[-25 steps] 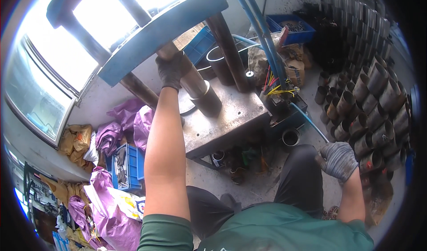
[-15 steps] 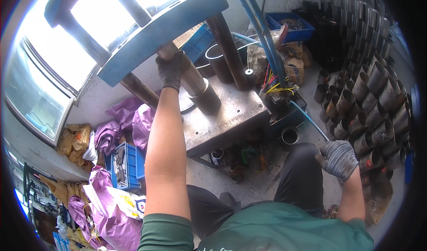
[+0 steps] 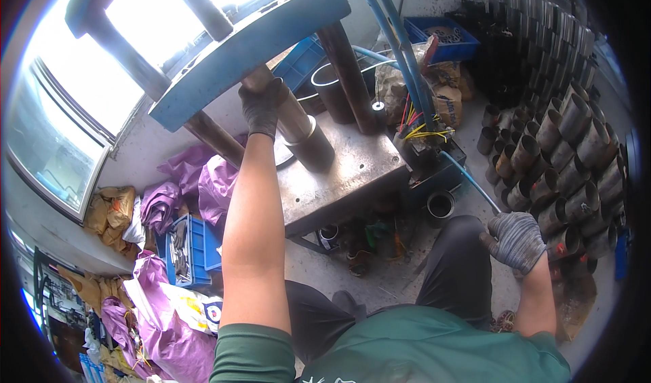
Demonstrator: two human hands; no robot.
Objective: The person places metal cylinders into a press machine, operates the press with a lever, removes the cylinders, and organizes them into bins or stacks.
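My left hand (image 3: 260, 111), in a dark glove, is wrapped round the upper part of a steel tube (image 3: 292, 120), just under the ram (image 3: 258, 79) of a blue press. The tube stands on a darker, wider cylinder (image 3: 316, 154), with a bright ring where they meet. That cylinder rests on the steel press table (image 3: 346, 184). At the right, my right hand (image 3: 519, 242), in a grey striped glove, is closed round the near end of a blue lever rod (image 3: 469, 178). The rod runs to a valve block with red and yellow wires (image 3: 426, 135).
The press's blue crosshead (image 3: 254, 50) and a dark column (image 3: 348, 78) stand close to my left hand. Stacked metal tubes (image 3: 573, 173) fill the right. Purple sacks (image 3: 166, 308) and a blue crate (image 3: 196, 254) lie at the left. A large cylinder (image 3: 332, 98) stands behind the column.
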